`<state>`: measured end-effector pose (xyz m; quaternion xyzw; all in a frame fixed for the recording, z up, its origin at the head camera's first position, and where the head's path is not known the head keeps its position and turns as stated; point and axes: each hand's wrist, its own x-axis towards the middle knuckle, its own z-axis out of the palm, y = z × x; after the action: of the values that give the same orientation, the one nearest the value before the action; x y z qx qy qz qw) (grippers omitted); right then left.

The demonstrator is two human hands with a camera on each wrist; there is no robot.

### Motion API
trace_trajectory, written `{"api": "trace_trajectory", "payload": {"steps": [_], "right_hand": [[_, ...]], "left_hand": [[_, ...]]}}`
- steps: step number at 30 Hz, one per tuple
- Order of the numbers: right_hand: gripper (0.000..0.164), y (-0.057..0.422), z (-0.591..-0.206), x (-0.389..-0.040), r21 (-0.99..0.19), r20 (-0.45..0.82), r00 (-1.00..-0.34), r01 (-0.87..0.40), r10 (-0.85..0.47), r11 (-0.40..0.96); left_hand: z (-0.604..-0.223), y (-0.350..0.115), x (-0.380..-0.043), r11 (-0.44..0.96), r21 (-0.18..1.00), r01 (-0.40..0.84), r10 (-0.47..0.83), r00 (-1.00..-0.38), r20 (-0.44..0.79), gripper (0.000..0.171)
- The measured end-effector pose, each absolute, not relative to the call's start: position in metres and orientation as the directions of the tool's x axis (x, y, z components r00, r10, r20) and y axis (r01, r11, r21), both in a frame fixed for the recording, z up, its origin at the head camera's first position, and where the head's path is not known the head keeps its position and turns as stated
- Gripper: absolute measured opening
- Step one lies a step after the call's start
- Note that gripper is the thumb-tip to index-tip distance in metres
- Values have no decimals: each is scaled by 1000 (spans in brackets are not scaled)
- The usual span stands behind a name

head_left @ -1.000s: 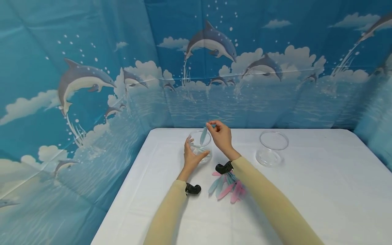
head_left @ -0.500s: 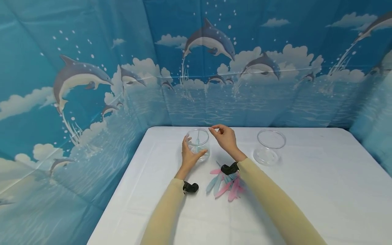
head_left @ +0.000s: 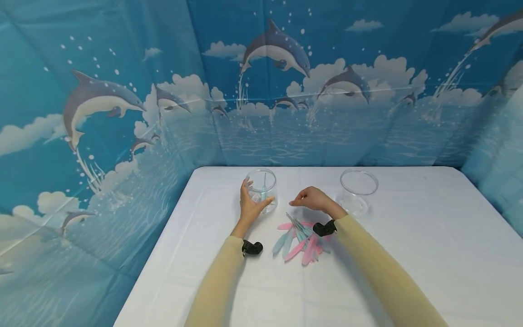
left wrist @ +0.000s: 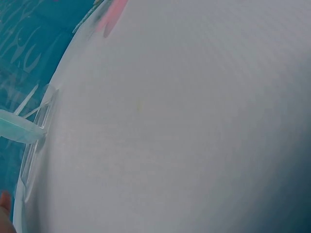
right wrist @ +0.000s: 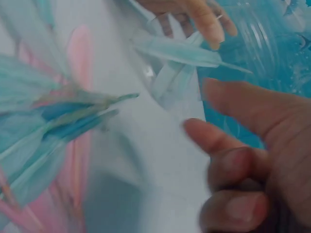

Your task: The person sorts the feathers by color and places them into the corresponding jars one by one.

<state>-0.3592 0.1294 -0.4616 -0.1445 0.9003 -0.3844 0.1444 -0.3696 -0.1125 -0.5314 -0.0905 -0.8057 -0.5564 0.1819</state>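
My left hand [head_left: 250, 206] holds a clear round jar [head_left: 273, 187] by its side, thumb on the near right and fingers round the left. Inside the jar are pale blue feathers [right wrist: 180, 51], one with its quill upright toward the rim. My right hand [head_left: 312, 198] hovers right of the jar, just above a loose pile of pink and blue feathers [head_left: 300, 238]. It holds nothing; in the right wrist view thumb and index stand apart, the other fingers bent. Only a fingertip of the left hand [left wrist: 5, 213] shows in the left wrist view.
A second clear jar [head_left: 359, 194] stands to the right on the white-covered table [head_left: 425, 227], its base partly hidden by the right forearm. A blue dolphin-print curtain [head_left: 286, 136] rises behind the table's far edge and along its left side.
My right hand has let go of a pale blue feather into the jar, then moved right and down toward the pile. The left hand has kept its hold on the jar.
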Motion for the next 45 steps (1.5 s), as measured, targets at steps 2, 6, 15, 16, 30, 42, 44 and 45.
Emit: {"api": "trace_trajectory", "payload": {"steps": [2,6,15,16,30,42,44,45], "right_hand": [[31,131,-464,-358,-690,-216,-881,-167,-420,704],[26,130,-470,-353,-592,-269,-858,-212,-438,778],[22,123,-478,-344,-566,-247,-878,-212,-409,797],[22,123,-479,-344,-577,-245,-879,-207,-409,790],[27,126,-496,-345,-704,-271,-868,-116,-416,701],[16,137,-482,-341,-756,-248,-863,-112,-441,645],[14,142,-475,-341,-760,-251,-866,-101,-432,642],[15,145,-470,-342,-759,-252,-868,-98,-428,644]], "left_hand": [[-531,-113,-370,369,864,343,-57,-919,390,107],[-530,-113,-370,375,862,341,-58,-919,389,107],[-531,-111,-370,357,862,360,-64,-911,407,105],[-531,-111,-370,356,860,365,-63,-909,412,105],[-533,-112,-370,365,858,362,-55,-911,408,105],[-533,-112,-369,361,861,359,-54,-913,404,106],[-533,-112,-369,364,860,359,-54,-913,404,106],[-533,-112,-369,363,859,360,-54,-913,405,106]]}}
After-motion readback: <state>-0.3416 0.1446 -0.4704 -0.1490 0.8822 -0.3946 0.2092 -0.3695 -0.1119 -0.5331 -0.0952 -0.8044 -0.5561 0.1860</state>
